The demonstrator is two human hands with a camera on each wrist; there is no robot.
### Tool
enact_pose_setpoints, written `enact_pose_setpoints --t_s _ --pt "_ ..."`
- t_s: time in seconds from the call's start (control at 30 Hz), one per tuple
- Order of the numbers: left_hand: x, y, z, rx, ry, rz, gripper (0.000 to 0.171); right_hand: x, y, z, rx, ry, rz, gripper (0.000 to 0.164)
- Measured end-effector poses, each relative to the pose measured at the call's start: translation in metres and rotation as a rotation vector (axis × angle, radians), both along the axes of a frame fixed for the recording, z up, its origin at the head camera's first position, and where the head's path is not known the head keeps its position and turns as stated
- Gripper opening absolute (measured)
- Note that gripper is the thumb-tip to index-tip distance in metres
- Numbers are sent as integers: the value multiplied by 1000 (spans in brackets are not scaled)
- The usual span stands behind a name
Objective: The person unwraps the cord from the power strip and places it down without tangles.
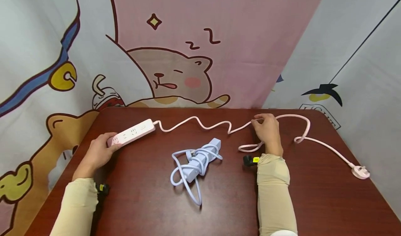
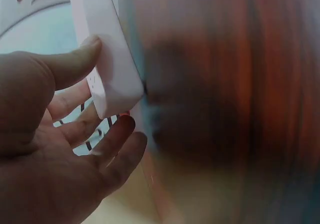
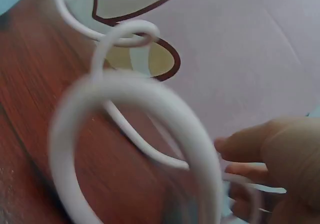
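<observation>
A white power strip (image 1: 134, 131) lies slanted at the left of the table, its socket face visible. My left hand (image 1: 98, 150) grips its near left end, thumb on one side and fingers on the other. In the left wrist view the thumb presses the pale strip (image 2: 117, 69). From the far end a white cord (image 1: 213, 127) runs in waves to my right hand (image 1: 268, 130), which pinches it at the back right. A loop of the cord (image 3: 135, 92) fills the right wrist view, with the fingertips (image 3: 227, 146) beside it.
A light blue power strip (image 1: 195, 170), wrapped in its own cord, lies mid-table between the arms. Beyond my right hand the white cord curls once and ends in a white plug (image 1: 360, 172) near the right edge. A cartoon-printed curtain (image 1: 244, 48) hangs behind the brown table (image 1: 141, 201).
</observation>
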State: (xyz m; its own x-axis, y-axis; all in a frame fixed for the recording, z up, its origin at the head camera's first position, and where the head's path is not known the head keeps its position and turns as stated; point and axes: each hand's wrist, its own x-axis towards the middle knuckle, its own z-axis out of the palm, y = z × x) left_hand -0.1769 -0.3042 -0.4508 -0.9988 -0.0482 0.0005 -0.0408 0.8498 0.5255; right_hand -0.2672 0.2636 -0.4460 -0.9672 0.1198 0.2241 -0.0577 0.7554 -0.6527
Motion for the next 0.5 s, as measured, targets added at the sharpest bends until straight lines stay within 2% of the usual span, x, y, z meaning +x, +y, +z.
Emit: enact_pose_setpoints --t_s 0.13,0.33,0.5 --pt "-2 19 -1 2 -6 -61 54 3 -2 11 44 -33 53 32" --pt "-4 42 -3 -57 42 -131 46 9 -3 30 19 -93 114 34" --pt "-4 54 -3 -91 44 -163 48 16 -5 47 39 -135 220 36"
